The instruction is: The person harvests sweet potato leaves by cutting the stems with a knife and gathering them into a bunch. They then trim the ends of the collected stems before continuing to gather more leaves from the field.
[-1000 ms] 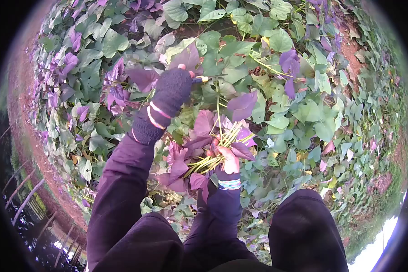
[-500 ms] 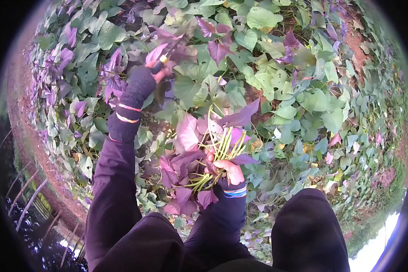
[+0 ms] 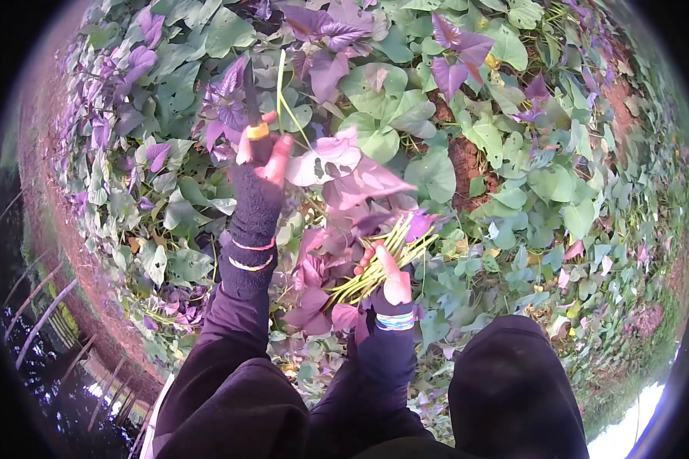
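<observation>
My left hand [image 3: 262,157], in a dark fingerless sleeve, is closed around a knife [image 3: 251,96] with a dark blade pointing up and a yellow band by the grip. A pale green stem [image 3: 282,96] stands beside the blade, and a large purplish leaf [image 3: 325,162] lies by the thumb. My right hand [image 3: 394,279], lower and to the right, grips a bunch of leafy vine cuttings [image 3: 375,264]. Their yellow-green stem ends fan out past the thumb, while purple leaves [image 3: 308,310] hang on the left side of the fist.
Dense green and purple vines [image 3: 432,172] cover the ground all around. Reddish soil [image 3: 467,168] shows through between leaves. My dark-clothed knees [image 3: 513,382] are at the bottom. Wooden poles [image 3: 46,325] stand beyond the bed at the far left.
My left hand has come back toward me, its knife now upright and plainly visible, with a stem and leaf beside it. My right hand stays nearly in place with the bunch.
</observation>
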The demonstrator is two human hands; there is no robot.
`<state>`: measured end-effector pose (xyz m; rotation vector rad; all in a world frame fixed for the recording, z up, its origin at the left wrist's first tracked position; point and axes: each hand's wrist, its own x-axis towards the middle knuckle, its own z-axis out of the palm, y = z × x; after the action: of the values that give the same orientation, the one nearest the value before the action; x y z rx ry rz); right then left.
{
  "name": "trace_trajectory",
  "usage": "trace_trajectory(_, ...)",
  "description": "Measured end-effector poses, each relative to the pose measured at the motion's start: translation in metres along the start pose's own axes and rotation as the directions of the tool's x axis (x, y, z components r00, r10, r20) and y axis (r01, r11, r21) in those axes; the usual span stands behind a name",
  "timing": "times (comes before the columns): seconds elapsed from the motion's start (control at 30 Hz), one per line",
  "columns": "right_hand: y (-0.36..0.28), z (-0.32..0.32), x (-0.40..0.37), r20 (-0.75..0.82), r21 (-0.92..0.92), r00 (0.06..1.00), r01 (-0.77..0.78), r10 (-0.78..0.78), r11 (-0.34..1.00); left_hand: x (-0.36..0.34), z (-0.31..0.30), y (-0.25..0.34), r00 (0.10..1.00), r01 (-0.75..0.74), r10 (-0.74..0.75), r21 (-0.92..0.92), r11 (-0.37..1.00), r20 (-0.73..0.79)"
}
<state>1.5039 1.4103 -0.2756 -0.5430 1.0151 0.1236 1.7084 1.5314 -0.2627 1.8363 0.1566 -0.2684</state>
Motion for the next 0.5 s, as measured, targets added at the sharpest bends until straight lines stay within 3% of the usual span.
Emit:
trace_trajectory(0.03,-0.001,0.003,0.002,-0.066,0.171,0.996,0.076,-0.065,0.982,0.005,-0.01,0.006,0.99,-0.118,0.128,0.144,0.983,-0.061)
trace_trajectory(0.1,-0.001,0.004,0.006,-0.076,0.23,0.968,0.25,-0.238,0.941,-0.004,-0.019,0.016,0.982,-0.165,0.182,0.243,0.956,-0.052)
trace_trajectory(0.17,-0.007,0.021,0.004,-0.09,0.166,0.965,0.258,-0.246,0.952,-0.026,-0.021,0.026,0.883,-0.417,0.18,0.547,0.726,0.434)
trace_trajectory(0.23,-0.014,0.045,-0.001,-0.01,0.163,0.991,0.13,-0.13,0.978,-0.053,-0.015,0.017,0.755,-0.438,0.09,0.397,0.807,0.65)
trace_trajectory(0.27,-0.003,0.036,0.003,0.097,0.096,0.99,0.092,-0.102,0.991,-0.067,-0.013,0.015,0.693,-0.479,0.071,0.386,0.788,0.717)
trace_trajectory(0.3,0.003,0.033,0.01,0.297,0.034,0.939,0.171,-0.173,0.985,-0.073,-0.012,0.018,0.626,-0.519,0.047,0.371,0.77,0.778)
trace_trajectory(0.33,0.007,0.029,0.013,0.332,0.077,0.938,0.08,-0.101,0.994,-0.071,-0.016,0.025,0.621,-0.405,-0.044,0.369,0.836,0.783)
trace_trajectory(0.37,0.011,0.024,0.015,0.371,0.117,0.928,-0.015,-0.03,0.993,-0.066,-0.022,0.024,0.622,-0.404,-0.047,0.372,0.836,0.782)
trace_trajectory(0.43,-0.008,0.051,0.002,0.203,0.056,0.976,-0.092,0.079,0.994,-0.04,-0.029,0.015,0.549,-0.515,0.143,0.199,0.834,0.823)
trace_trajectory(0.47,-0.01,0.05,0.001,0.223,0.074,0.973,-0.079,0.06,0.994,-0.024,-0.019,0.012,0.704,-0.471,0.231,0.199,0.86,0.671)
trace_trajectory(0.5,-0.009,0.049,0.006,0.282,0.087,0.958,0.028,-0.052,0.996,-0.005,-0.008,-0.005,0.865,-0.429,0.295,0.291,0.855,0.406)
